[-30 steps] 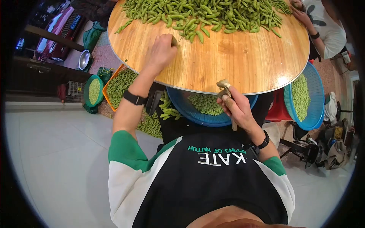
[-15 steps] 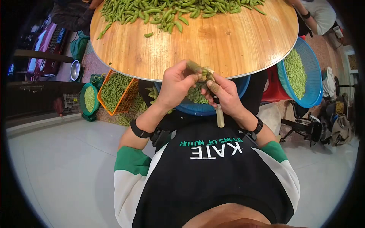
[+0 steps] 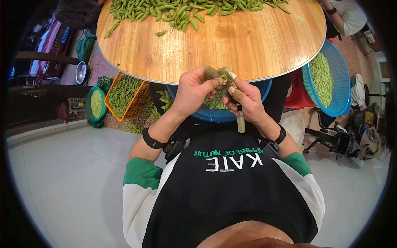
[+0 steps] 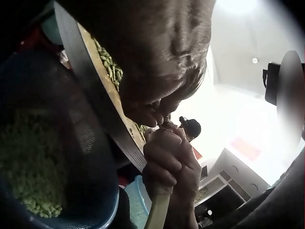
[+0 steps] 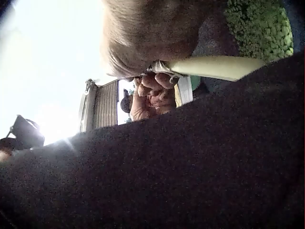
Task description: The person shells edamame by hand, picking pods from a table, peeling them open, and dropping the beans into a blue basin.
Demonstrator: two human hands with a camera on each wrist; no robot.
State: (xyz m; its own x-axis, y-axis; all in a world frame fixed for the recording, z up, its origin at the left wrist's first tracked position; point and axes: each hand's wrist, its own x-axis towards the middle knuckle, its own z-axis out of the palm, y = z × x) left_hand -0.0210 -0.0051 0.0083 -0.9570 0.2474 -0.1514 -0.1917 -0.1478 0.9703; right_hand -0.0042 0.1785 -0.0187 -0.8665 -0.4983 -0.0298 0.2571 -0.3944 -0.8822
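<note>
My left hand (image 3: 191, 91) and right hand (image 3: 245, 101) meet over the blue basin (image 3: 206, 118), close to the table's front edge. Between them is a green soybean pod (image 3: 223, 77), mostly hidden, pinched by the left thumb and fingers. The right hand grips a tool by its pale, smooth handle (image 3: 240, 124), which sticks out below the fist; its working end is hidden. That handle (image 4: 158, 212) also shows in the left wrist view. Dark greenish-brown patches cover some fingertips. Shelled green beans (image 3: 216, 102) lie in the basin beneath.
Soybean pods (image 3: 178, 10) are heaped at the far side of the round wooden table (image 3: 248, 53). An orange crate (image 3: 136, 105) of pods and a green bowl (image 3: 96, 103) stand at left. A second blue basin (image 3: 341, 82) holds beans at right. Another person's arm (image 3: 337, 20) is at far right.
My left hand has come back from near the pod heap to my right hand, now pinching a pod. One loose pod lies apart from the heap. Over the last half second the hands barely moved.
</note>
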